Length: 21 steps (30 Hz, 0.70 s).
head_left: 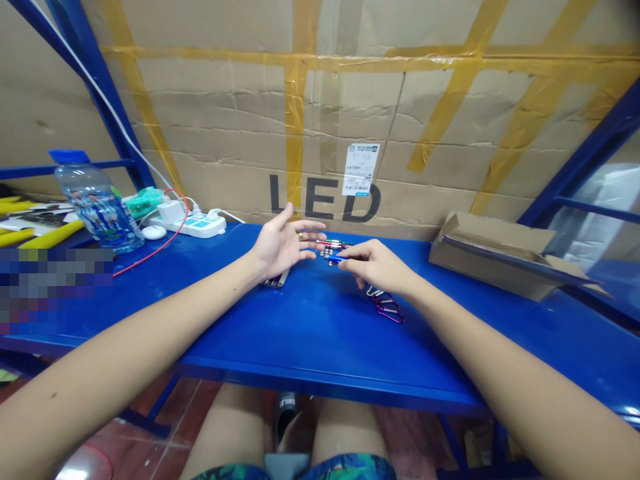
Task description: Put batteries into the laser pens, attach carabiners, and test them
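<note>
Above the blue table [300,333], my left hand [283,248] is spread with the palm turned up and nothing in it. My right hand [375,267] pinches a short shiny blue metal tube [337,259] between thumb and fingers, its end pointing at my left fingertips. Just behind it lie red and green metal tubes [330,244] with silver ends. Several dark slim tubes [273,283] with silvery ends lie partly hidden under my left hand. Purple and silver carabiners [388,309] rest on the table below my right wrist.
An opened cardboard box [493,250] stands at the right. On the left are a water bottle [100,203], a white power strip [195,225], a red cable [173,238] and yellow-handled items [50,235]. A large taped carton [225,133] walls off the back.
</note>
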Each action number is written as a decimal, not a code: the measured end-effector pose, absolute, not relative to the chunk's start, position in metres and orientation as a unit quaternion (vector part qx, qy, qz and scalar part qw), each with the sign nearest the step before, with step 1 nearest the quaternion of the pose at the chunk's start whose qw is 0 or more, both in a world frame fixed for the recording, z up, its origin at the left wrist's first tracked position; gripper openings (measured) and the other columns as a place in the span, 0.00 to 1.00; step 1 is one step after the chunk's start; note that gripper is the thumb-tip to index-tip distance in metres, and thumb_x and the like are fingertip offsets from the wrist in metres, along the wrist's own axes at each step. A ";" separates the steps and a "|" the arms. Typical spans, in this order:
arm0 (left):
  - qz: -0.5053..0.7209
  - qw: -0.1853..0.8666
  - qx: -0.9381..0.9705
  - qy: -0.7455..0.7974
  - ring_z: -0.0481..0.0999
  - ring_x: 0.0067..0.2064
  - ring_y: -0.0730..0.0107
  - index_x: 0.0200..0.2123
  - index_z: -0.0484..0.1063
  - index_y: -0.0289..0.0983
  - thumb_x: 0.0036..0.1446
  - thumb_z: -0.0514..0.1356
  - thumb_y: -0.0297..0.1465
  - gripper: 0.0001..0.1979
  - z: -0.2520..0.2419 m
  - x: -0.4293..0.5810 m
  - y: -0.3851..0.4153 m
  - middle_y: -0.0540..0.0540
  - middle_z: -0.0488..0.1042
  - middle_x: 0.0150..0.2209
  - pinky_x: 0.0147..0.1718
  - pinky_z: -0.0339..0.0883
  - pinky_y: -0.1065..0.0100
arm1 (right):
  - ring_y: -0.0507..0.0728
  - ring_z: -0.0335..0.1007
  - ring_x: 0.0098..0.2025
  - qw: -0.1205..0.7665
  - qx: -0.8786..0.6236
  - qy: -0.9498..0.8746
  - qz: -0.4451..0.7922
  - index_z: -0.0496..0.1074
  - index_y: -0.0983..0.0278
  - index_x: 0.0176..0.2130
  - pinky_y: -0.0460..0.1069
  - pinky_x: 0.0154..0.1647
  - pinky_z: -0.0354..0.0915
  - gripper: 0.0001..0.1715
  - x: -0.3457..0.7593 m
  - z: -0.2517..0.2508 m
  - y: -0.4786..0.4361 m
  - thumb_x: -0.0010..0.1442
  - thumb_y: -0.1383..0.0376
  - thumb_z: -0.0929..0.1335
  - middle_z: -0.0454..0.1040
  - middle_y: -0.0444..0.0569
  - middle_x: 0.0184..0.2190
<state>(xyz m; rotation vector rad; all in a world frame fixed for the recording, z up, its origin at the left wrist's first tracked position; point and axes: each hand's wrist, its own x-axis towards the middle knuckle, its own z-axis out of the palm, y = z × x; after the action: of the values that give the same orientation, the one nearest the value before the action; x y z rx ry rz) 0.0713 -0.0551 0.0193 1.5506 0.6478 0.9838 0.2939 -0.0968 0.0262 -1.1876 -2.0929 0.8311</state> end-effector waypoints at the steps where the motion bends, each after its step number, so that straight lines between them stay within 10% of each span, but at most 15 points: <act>1: 0.419 0.562 0.658 0.273 0.77 0.50 0.47 0.51 0.75 0.32 0.57 0.40 0.62 0.44 0.019 0.072 -0.055 0.29 0.77 0.50 0.40 0.73 0.54 | 0.51 0.63 0.16 0.294 -0.447 -0.786 0.311 0.81 0.67 0.35 0.46 0.19 0.58 0.15 0.294 0.026 -0.097 0.55 0.61 0.67 0.68 0.42 0.14; 21: 0.422 0.638 0.592 0.252 0.77 0.48 0.48 0.47 0.77 0.32 0.60 0.44 0.59 0.38 0.018 0.075 -0.059 0.29 0.78 0.46 0.40 0.72 0.54 | 0.51 0.64 0.16 0.301 -0.432 -0.793 0.305 0.81 0.68 0.42 0.46 0.20 0.60 0.19 0.292 0.027 -0.098 0.57 0.61 0.67 0.70 0.42 0.18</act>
<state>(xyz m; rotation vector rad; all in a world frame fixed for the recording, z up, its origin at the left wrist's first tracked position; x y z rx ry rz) 0.0752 -0.0590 0.0180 1.3513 0.5762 0.9632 0.2924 -0.0980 0.0268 -1.1472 -2.1041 0.8083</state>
